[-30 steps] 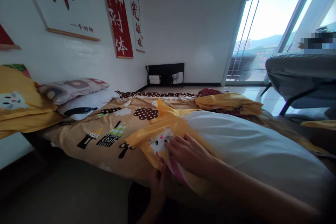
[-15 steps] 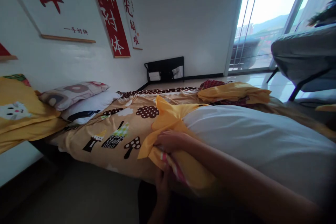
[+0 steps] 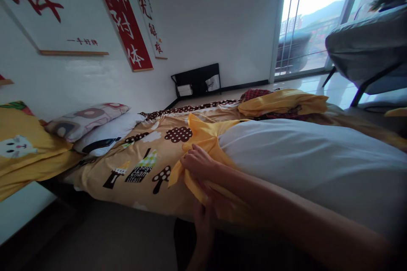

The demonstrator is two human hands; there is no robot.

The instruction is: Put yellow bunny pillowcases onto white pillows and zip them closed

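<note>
A yellow pillowcase (image 3: 206,133) is bunched around the left end of a large white pillow (image 3: 286,148) lying on the bed. My right hand (image 3: 197,161) is closed on the upper part of the yellow fabric, fingers curled into it. Lower down, nearer the bed's front edge, my left hand (image 3: 203,216) grips the hanging edge of the same pillowcase; its fingers are partly hidden by cloth and shadow. The pillow's right part is bare, and my right forearm crosses in front of it.
A patterned bedsheet (image 3: 143,197) covers the bed. Two pillows, one patterned (image 3: 89,119) and one white (image 3: 103,135), lie at the left beside a yellow cat-print pillow (image 3: 28,152). Folded yellow cloth (image 3: 282,101) rests at the back. A grey chair (image 3: 369,51) stands right.
My right hand has shifted slightly left and up on the pillowcase. The pink-striped part of the cloth is now mostly hidden. The camera view has tilted a little.
</note>
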